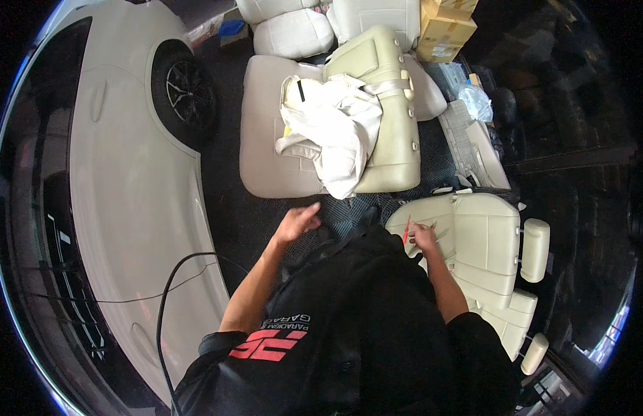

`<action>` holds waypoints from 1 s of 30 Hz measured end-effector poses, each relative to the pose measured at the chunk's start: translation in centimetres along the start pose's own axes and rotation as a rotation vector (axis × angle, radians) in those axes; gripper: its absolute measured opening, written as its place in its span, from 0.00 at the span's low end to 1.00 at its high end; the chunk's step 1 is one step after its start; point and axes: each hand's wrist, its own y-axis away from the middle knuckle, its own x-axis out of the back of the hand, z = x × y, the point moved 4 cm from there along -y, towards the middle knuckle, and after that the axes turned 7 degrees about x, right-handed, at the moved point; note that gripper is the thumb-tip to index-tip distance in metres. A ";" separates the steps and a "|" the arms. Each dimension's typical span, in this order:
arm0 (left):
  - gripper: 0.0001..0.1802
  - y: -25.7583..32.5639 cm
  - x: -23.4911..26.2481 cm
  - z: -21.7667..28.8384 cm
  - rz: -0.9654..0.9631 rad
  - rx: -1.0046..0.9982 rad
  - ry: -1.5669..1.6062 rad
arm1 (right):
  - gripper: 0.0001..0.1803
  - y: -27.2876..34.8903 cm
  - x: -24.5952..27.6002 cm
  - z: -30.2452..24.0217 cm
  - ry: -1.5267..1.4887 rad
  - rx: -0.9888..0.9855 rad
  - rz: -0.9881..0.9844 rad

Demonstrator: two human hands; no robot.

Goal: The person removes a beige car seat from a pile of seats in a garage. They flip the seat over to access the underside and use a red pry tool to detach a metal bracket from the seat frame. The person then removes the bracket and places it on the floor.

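Observation:
My left hand (298, 222) hangs in the air over the dark floor mat, fingers loosely bent and apart, with nothing visible in it. In front of both hands a crumpled white seat cover (339, 132) lies across a cream seat back (398, 156) and a paler grey seat cushion (262, 139). At the right, my right hand (424, 238) is closed around a slim red tool (407, 229) whose exact kind is too small to make out. That hand is above a cream leather seat section (481, 218), close to its left edge.
A white car (131, 173) stands along the left, and a black cable (162, 312) loops beside it. More grey seats (294, 33) and cardboard boxes (444, 35) are at the far side. Removed headrests (535, 249) stick out from the cream seats at right.

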 end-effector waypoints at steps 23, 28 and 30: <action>0.28 21.4 -14.3 29.7 -0.798 -1.306 -0.032 | 0.23 -1.7 0.3 2.2 -0.094 -0.041 0.054; 0.19 11.8 -13.9 22.4 -0.590 -0.747 -0.387 | 0.28 -3.5 0.5 4.6 0.030 -0.086 -0.074; 0.18 7.0 -12.9 18.0 -0.426 -0.632 -0.376 | 0.30 -3.4 0.9 3.7 -0.014 -0.039 -0.078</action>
